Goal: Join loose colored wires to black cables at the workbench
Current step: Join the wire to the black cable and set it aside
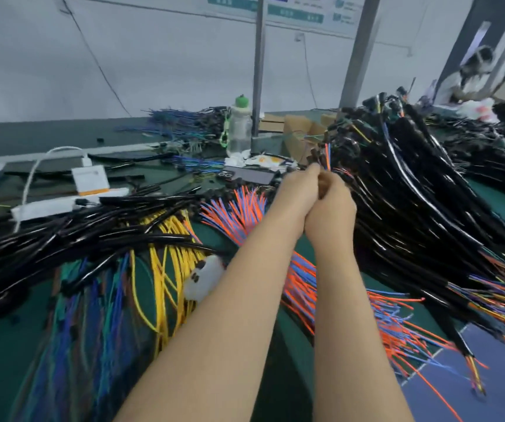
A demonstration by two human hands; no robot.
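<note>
Pinching thin wires [327, 155] at frame centre, left hand [297, 190] and right hand [333, 205] touch, each grip tight on them; light, limp strands, probably best held near ends.

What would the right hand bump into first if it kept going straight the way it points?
Probably the heap of black cables, whose edge lies just past the orange and blue wires that the right hand holds. Depth is hard to judge here.

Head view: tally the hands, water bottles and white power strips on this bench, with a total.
Hands: 2 (left hand, right hand, both pinching a wire end)
Water bottle: 1
White power strip: 1
Total: 4
</note>
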